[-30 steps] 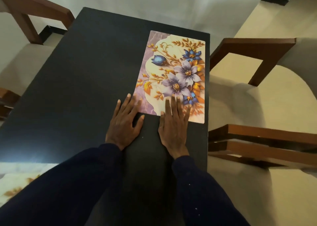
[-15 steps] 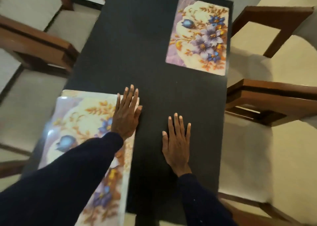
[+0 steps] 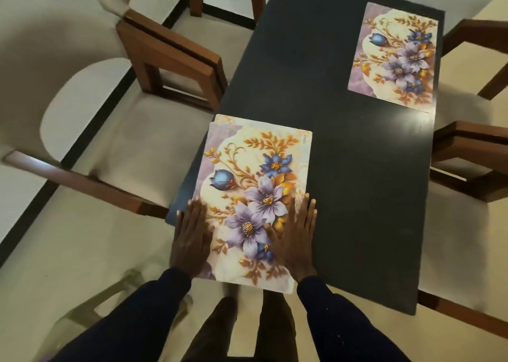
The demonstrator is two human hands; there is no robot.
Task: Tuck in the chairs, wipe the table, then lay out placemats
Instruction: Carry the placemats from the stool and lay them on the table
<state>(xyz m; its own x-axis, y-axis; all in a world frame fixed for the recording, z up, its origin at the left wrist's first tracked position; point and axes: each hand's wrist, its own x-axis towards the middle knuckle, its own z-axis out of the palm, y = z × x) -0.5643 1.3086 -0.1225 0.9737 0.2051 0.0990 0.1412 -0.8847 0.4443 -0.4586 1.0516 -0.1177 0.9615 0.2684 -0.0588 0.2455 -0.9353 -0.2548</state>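
Shift: left hand (image 3: 191,238) and right hand (image 3: 298,238) off far placemat (image 3: 395,59) — it lies placed at far right of surface (image 3: 357,196). Both hands now flat, fingers straight, gripping nothing, pressing placemat stack (image 3: 258,174) at near-left corner — next mat likely due.

Dim, warm room light here, and a hard white glare spot sits on the dark table (image 3: 357,183) near its right edge. The near placemat (image 3: 255,185) reads sharp. The chair (image 3: 79,317) at lower left smears into ghostly motion blur. Straight edges bow toward the corners, and shadows are soft throughout.
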